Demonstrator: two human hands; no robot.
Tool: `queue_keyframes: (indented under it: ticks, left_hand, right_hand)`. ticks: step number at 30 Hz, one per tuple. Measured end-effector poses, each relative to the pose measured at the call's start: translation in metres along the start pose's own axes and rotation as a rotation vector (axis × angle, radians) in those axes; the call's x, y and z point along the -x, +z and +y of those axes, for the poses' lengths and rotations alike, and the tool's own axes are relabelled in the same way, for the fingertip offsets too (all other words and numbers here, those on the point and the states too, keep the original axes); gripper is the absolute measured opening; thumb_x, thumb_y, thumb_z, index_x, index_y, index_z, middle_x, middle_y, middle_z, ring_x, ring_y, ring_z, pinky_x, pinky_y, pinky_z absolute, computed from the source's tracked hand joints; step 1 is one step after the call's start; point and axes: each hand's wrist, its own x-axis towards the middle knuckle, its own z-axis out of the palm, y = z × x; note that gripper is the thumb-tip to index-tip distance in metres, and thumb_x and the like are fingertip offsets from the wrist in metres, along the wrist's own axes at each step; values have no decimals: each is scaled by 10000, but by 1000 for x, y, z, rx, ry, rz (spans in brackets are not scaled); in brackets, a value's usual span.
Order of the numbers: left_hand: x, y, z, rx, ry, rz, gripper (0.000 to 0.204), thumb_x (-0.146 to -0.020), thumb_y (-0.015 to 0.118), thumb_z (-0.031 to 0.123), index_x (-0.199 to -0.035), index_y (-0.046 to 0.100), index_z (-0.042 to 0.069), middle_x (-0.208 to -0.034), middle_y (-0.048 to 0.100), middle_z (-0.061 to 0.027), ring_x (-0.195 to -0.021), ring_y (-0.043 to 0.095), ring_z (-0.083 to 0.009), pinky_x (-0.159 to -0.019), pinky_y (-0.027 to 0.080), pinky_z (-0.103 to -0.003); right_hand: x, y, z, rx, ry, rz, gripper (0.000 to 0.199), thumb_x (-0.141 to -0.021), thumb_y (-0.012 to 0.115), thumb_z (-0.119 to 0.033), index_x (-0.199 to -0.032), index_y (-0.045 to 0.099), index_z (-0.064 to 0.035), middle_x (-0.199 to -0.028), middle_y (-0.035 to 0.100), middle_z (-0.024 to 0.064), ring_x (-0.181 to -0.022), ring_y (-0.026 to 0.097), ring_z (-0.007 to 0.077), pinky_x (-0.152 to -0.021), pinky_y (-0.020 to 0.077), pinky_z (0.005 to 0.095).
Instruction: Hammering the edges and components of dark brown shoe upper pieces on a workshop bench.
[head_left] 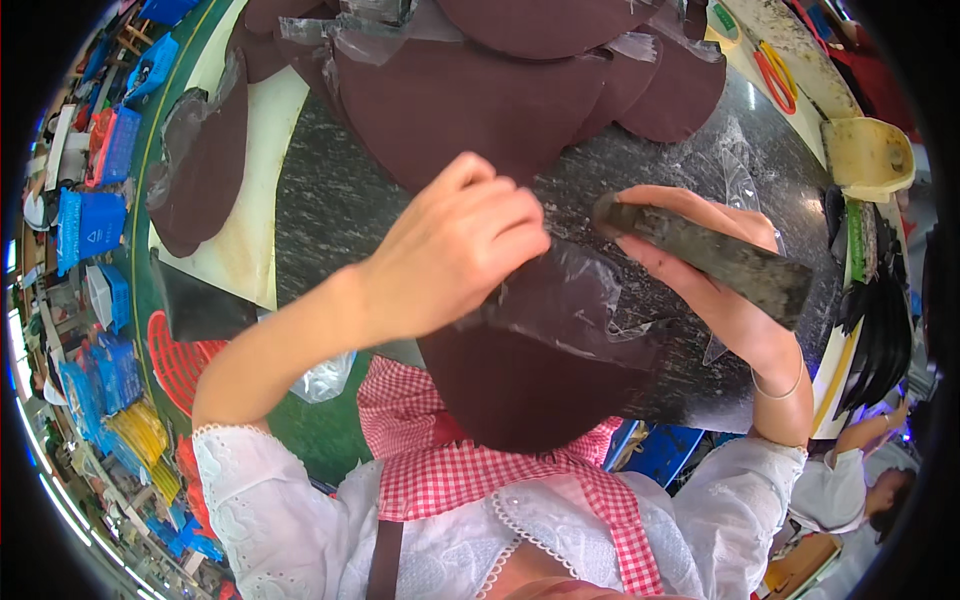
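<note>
Dark speckled stone makes up the surface [330, 200], which fills the middle of the frame and curves away toward the upper right. Across the top of the frame a heap of dark brown leather pieces [470, 100] overlaps, some with clear film on them.

Lower centre, one dark brown leather piece [520, 375] lies partly on the surface and hangs over its near edge toward the checked apron [440, 470]. A crumpled clear plastic film [580, 290] lies across its upper part.

Just left of centre, the left hand [455, 250] comes in from the lower left, fingers curled and knuckles up, pressing down on the upper left edge of that piece where film and leather meet; whether it pinches the film or only holds it flat I cannot tell.

Right of centre, the right hand [705, 270] is wrapped around a dark, worn block-shaped tool [710, 255]. Its long axis runs from upper left to lower right, its upper end standing just right of the left hand's knuckles and above the film. So the piece lies below and between both hands, the left one on it, the right one beside it.
</note>
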Motion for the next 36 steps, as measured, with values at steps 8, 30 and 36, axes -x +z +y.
queue_keyframes:
  ticks: [8,30,36]
  left_hand:
    - [0,15,-10,120,-53,110,229,-783,808,94,-994,723,67,-975,684,-44,-871,642,-232,-838,470,-388]
    - [17,19,45,-105,-347,195,405,-695,836,67,-1079,716,24,-1010,646,-43,-843,613,-217,-839,433,-411]
    - [20,25,47,-180,-268,195,358,-712,813,45,-1057,725,9,-1021,648,-36,-832,615,-201,-849,438,-410]
  right_hand:
    - [13,7,9,-83,23,-94,309,-868,738,-100,-1166,667,-60,-910,730,129,-798,735,314,-682,575,344]
    - [-11,10,15,113,-158,-196,468,-804,710,-319,-1201,626,-88,-801,686,103,-671,692,331,-570,534,401]
    - [-11,8,17,122,-136,-223,485,-796,716,-329,-1202,625,-81,-808,682,105,-686,695,326,-567,528,398]
